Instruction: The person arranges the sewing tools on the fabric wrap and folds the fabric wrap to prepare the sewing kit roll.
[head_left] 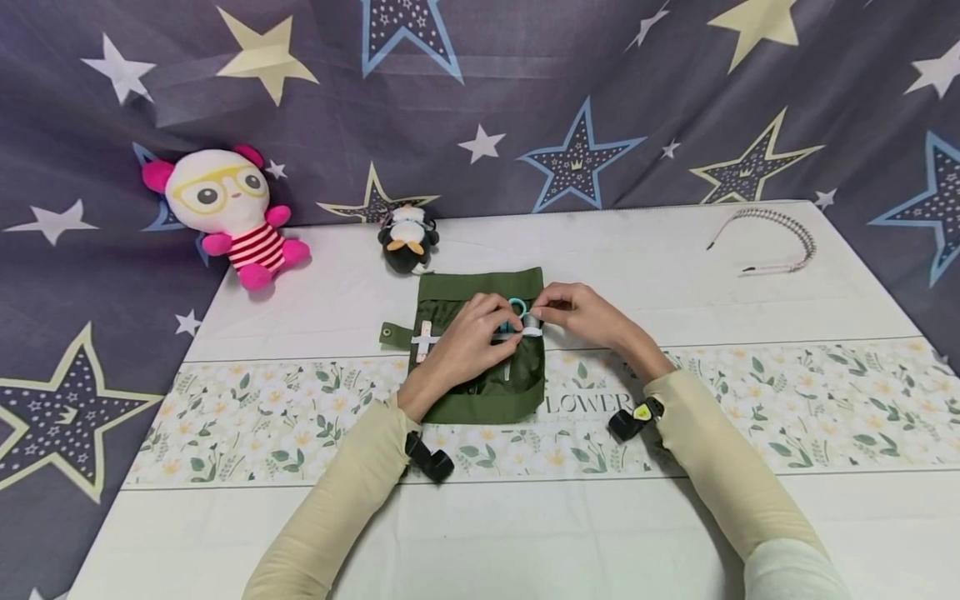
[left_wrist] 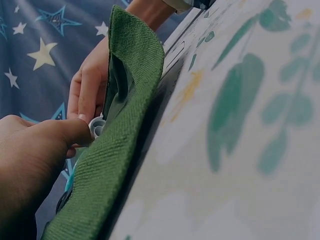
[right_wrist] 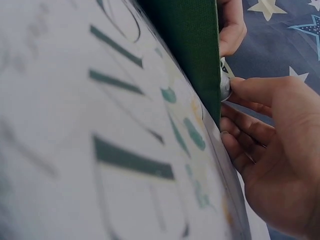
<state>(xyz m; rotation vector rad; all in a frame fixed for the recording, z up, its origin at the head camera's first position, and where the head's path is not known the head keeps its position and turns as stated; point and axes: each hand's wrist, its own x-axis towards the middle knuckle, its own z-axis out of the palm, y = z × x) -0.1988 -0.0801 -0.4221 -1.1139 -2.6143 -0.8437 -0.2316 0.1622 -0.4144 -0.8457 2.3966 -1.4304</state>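
Observation:
An unfolded green fabric pouch [head_left: 480, 408] lies on the table with a white elastic strap [head_left: 422, 340] across its inside. At the pouch's right side, my right hand [head_left: 581, 312] pinches a small grey-and-white spool [head_left: 532, 323] between thumb and fingers. The spool's round white end [left_wrist: 97, 127] shows in the left wrist view. My left hand [head_left: 467, 340] reaches over the pouch, its thumb and forefinger pinching the strap right beside the spool. Teal-handled scissors [head_left: 517, 306] sit partly hidden behind the left fingers. A pale pink strip [head_left: 424, 332] is tucked under the strap at the left.
A snap tab [head_left: 395, 335] sticks out from the pouch's left edge. Behind stand a penguin toy [head_left: 407, 242] and a pink-and-white plush toy [head_left: 243, 217]. A headband [head_left: 795, 237] lies at the back right. A floral runner [head_left: 750, 417] crosses the table beneath the pouch.

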